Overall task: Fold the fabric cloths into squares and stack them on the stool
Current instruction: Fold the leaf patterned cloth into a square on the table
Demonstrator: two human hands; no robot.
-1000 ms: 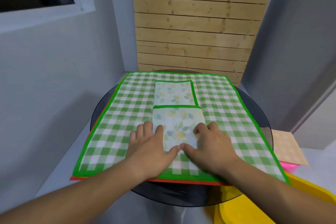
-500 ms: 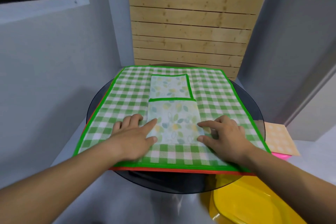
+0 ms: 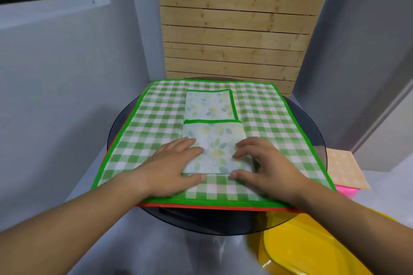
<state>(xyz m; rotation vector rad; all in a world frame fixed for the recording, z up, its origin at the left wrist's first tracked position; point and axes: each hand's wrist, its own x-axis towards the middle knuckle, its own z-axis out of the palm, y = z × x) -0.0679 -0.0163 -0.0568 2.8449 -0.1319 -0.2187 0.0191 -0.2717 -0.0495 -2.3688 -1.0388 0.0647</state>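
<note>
A floral cloth (image 3: 214, 140) with a green border lies partly folded in the middle of a large green checked cloth (image 3: 156, 118). Its near half is doubled over; the far half (image 3: 209, 105) lies flat behind it. My left hand (image 3: 174, 163) rests flat on the left edge of the folded part, fingers spread. My right hand (image 3: 263, 163) presses on its right edge with curled fingers, the thumb at the near right corner. An orange-red cloth edge (image 3: 201, 206) shows under the checked cloth.
The cloths lie on a round dark glass table (image 3: 308, 219). A pink stool (image 3: 346, 191) at the right carries a folded orange dotted cloth (image 3: 342, 167). A yellow plastic seat (image 3: 312, 252) stands near right. Grey walls and a wooden slat panel (image 3: 234, 29) close in behind.
Both hands slid apart from the middle of the folded floral cloth to its left and right edges, then drew slightly inward again. The camera view shifted a little.
</note>
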